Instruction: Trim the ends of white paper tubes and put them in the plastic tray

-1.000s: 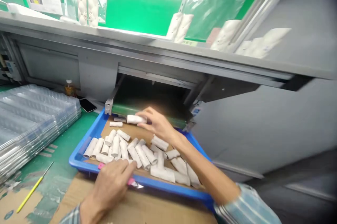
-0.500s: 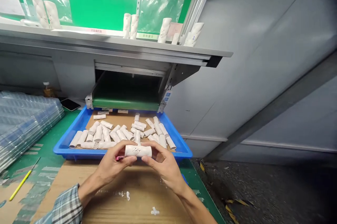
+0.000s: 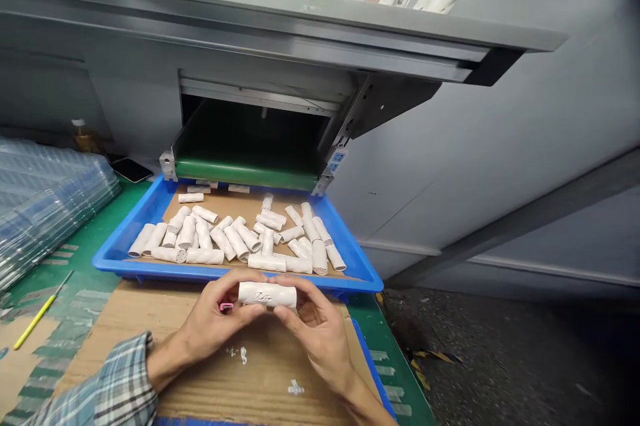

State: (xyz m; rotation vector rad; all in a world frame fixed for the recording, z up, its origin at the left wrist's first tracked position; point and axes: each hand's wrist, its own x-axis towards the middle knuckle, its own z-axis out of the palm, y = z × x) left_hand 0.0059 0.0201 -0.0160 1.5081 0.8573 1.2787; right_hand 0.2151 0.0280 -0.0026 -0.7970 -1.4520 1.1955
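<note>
A short white tube [image 3: 267,295] with dark script-like lettering on its side lies level between my two hands, above the cardboard. My left hand [image 3: 213,316] pinches its left end between thumb and fingers. Its right end is gripped the same way by my right hand [image 3: 315,326]. A small pink object [image 3: 226,307] shows inside my left hand; its kind is mostly hidden. Just beyond my fingers, a blue tray [image 3: 113,265] lined with cardboard holds many similar white tubes [image 3: 205,256], some standing, most lying in loose piles.
A green conveyor belt [image 3: 245,173] ends over the tray's far side, below a metal shelf [image 3: 300,19]. Clear plastic trays [image 3: 50,193] are stacked at left, near a phone [image 3: 131,170] and a bottle [image 3: 84,136]. A yellow-handled tool [image 3: 37,319] lies on the green table.
My view has tipped down and come closer to the tray, so the shelf fills more of the top. Both hands keep holding the same tube, its lettering still facing me.
</note>
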